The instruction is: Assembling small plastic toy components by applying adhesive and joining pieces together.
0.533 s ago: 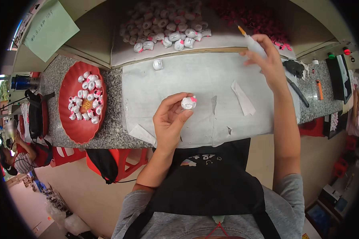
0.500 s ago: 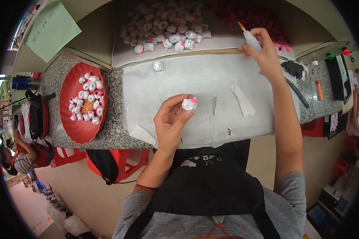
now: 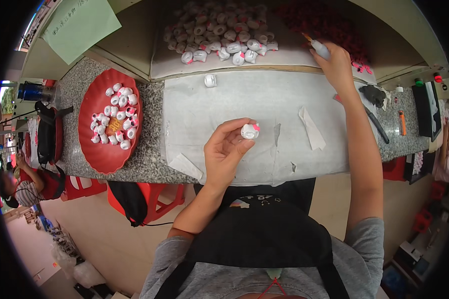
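The left hand pinches a white toy; the right hand grips a bottle that, squeezed hard, might drip on pink pieces beyond that hand.

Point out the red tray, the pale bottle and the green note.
Red tray (image 3: 104,158), head view: bare lower part.
Pale bottle (image 3: 321,50), head view: its body.
Green note (image 3: 82,33), head view: middle of sheet.

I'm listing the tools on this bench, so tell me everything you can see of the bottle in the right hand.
The bottle is small and whitish, apparently plastic, with a narrow orange-yellow tip. The right hand grips its body, partly hiding the rear end. It lies slanted, tip pointing away from the person and leftward, near the pile of dark pink pieces. Its contents, and whether the tip touches anything, can't be made out.
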Demonstrator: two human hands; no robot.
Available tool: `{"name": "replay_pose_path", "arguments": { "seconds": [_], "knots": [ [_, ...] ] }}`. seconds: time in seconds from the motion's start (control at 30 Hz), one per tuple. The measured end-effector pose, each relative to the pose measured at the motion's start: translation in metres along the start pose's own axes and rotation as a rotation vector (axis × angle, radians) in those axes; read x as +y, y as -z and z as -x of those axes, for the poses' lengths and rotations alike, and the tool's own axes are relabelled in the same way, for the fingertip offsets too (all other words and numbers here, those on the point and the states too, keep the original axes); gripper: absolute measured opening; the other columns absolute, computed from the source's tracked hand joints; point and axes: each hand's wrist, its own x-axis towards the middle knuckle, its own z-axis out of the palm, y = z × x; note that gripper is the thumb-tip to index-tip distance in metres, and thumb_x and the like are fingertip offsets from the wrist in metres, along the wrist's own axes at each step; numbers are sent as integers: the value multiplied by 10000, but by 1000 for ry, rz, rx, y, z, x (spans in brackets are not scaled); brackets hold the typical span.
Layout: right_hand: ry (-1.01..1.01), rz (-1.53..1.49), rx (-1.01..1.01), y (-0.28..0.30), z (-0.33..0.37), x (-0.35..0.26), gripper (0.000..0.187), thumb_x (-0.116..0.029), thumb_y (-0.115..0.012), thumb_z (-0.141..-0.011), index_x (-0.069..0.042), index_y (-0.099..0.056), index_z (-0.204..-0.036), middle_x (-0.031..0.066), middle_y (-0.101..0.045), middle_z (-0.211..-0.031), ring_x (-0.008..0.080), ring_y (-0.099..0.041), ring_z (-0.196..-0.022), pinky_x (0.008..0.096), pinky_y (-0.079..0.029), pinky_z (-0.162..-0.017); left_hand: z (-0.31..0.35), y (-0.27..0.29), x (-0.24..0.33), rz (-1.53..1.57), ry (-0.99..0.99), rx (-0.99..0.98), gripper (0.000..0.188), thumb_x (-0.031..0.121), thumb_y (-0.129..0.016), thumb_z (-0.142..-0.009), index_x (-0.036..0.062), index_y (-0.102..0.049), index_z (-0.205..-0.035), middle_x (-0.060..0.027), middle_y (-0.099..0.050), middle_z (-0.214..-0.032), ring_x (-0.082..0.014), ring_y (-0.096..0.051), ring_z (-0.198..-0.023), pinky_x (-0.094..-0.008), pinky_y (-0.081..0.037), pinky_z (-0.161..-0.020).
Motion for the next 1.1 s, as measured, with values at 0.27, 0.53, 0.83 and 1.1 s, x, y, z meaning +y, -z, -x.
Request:
{"name": "replay_pose_path", "arguments": {
  "seconds": [0.27, 0.53, 0.83, 1.1],
  "knots": [
    [144, 129, 46, -16, -9, 11, 213, -166, -595, -656, 2, -564, -782, 204, -531, -643, 352, -502, -579, 361, -409, -530, 2, -2, -1, -32, -1, 9, 322, -64, -532, -704, -29, -452, -1013, -121, -504, -986, -162, -494, -912, -266, -392, -796],
    [-157, -699, -116, 32, 42, -46, 95, -54, -553, -710, 30, -550, -754, 62, -536, -640, 74, -486, -542, 214, -389, -499, 5, -4, 1, -31, -1, -8, 317, -55, -531, -705, -31, -442, -1008, -136, -502, -986, -172, -499, -908, -284, -410, -787],
    [-444, -1376, -266, 20, 137, -105, 69, 59, -533, -656, 36, -482, -696, 133, -514, -671, 148, -489, -485, 237, -399, -440, 6, -10, 2, -183, -50, -111, 304, -82, -531, -692, -31, -451, -981, -167, -478, -1015, -211, -492, -935, -293, -424, -774],
    [-510, -1551, -250, 8, 141, -113, 71, 31, -543, -668, 11, -492, -714, 97, -469, -720, 119, -451, -498, 220, -370, -413, 10, -13, 4, -298, -169, -123, 276, -59, -561, -678, -10, -514, -945, -135, -491, -995, -192, -492, -922, -280, -429, -779]
  ]
}}
